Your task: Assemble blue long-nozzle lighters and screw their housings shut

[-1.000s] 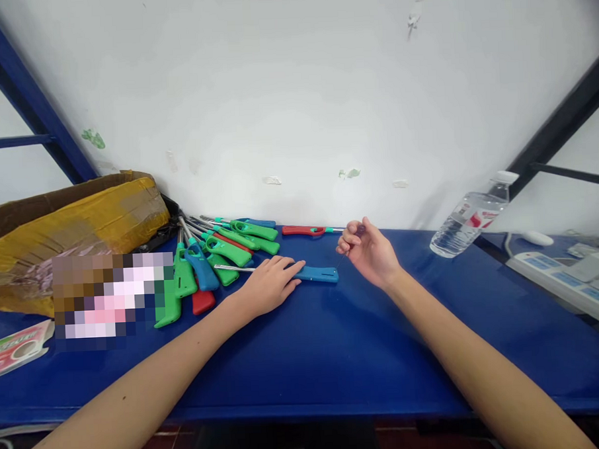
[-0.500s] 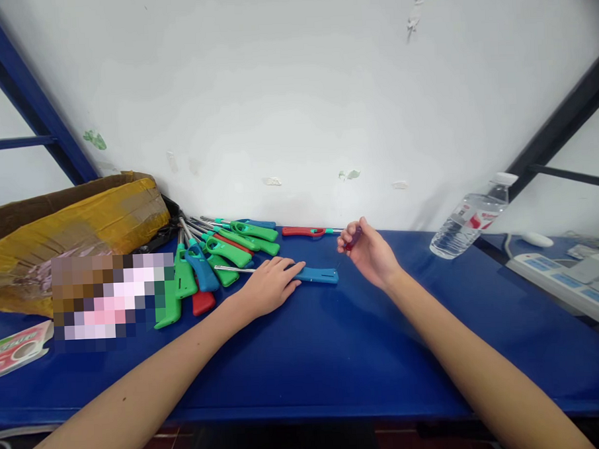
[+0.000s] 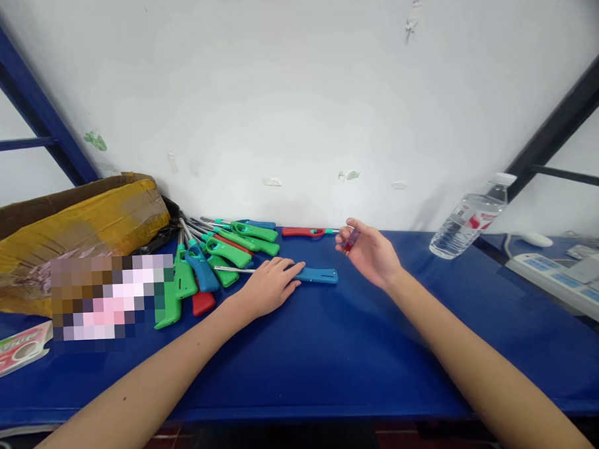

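Observation:
My left hand [image 3: 268, 289] lies over the middle of a blue long-stemmed gas lighter [image 3: 320, 275], with its fingers closed across it on the blue table. The metal stem sticks out to the left of the hand and the handle end to the right. The trigger part is hidden under the fingers. My right hand [image 3: 376, 255] is raised above the table, palm partly turned up, its curled fingers around a small see-through red-purple piece [image 3: 352, 240]. Behind it lies a red gas lighter [image 3: 300, 232] by the wall, its tip near the right fingers.
A pile of green, blue and red gas lighters [image 3: 226, 251] lies left of my left hand. Further left are a taped cardboard box [image 3: 130, 209] and a printed packet [image 3: 17, 349]. At the right stand a tilted-looking water bottle [image 3: 470, 217] and a white power strip [image 3: 555, 283].
The right hand has turned slightly and its thumb has shifted left, so more of the small red-purple piece shows. My left hand and the blue lighter stay in place.

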Demonstrator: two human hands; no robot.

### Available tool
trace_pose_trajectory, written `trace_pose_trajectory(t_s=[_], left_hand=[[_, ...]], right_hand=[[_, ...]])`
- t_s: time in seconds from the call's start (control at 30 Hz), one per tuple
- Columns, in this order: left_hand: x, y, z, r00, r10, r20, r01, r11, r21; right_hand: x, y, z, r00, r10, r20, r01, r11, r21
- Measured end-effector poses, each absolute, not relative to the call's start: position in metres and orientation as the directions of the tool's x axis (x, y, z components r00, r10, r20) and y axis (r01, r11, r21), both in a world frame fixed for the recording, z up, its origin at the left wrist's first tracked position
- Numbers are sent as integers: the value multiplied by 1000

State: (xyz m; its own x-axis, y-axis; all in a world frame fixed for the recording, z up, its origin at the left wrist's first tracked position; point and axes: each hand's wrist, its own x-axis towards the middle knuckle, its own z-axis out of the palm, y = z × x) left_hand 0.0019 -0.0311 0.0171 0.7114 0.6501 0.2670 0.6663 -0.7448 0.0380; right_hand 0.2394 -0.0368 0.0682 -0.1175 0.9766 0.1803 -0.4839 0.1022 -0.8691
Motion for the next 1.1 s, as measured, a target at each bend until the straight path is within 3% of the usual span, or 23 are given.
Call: trace_pose_trajectory(t_s=[0.23, 1.1], left_hand=[[3, -32, 18, 709, 653, 267, 666, -744, 48], [3, -31, 18, 708, 665, 239, 676, -735, 44]], right_hand=[[239, -34, 66, -144, 973, 179, -412, 105, -905], [239, -35, 65, -106, 978, 181, -553, 93, -828]])
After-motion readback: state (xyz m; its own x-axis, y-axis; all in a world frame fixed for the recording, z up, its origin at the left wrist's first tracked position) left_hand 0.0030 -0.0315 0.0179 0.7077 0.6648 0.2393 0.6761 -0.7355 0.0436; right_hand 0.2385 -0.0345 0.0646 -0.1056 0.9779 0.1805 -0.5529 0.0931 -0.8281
